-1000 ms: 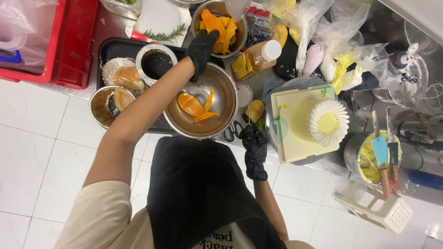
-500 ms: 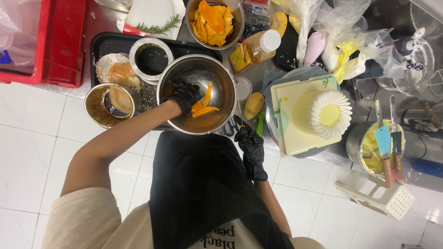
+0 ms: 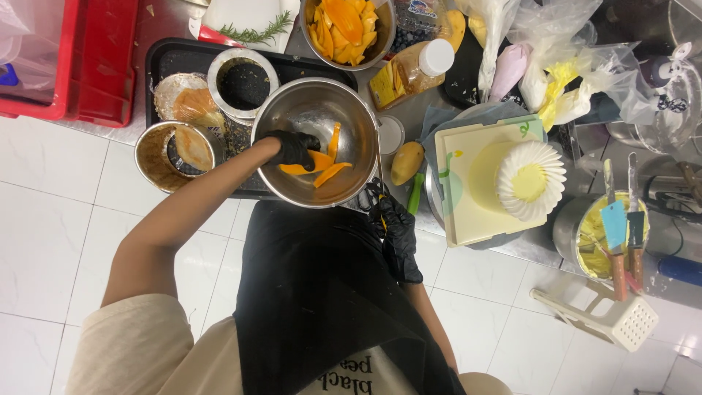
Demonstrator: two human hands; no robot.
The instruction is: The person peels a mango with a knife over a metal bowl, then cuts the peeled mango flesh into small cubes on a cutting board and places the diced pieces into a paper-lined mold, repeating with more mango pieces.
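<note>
My left hand [image 3: 292,148], in a black glove, reaches into a steel mixing bowl [image 3: 292,110] and closes over an orange mango piece [image 3: 322,170] among a few slices at the bottom. My right hand [image 3: 400,235], also gloved in black, rests at the counter edge in front of my black apron. It grips a small dark tool [image 3: 374,196] whose kind I cannot make out. A second steel bowl [image 3: 383,38] heaped with mango slices [image 3: 344,25] stands farther back.
A black tray [image 3: 175,58] holds round tins. Red crates [image 3: 88,51] sit at the far left. Right of the bowl lie a whole mango [image 3: 406,162], a bottle [image 3: 413,69], and a pale board [image 3: 468,197] with a white ruffled cake [image 3: 530,179]. A tub with scrapers [image 3: 585,241] and a white stool [image 3: 607,314] are at right.
My left hand came back from the far bowl of mango slices into the near steel bowl. My right hand stayed at the counter edge.
</note>
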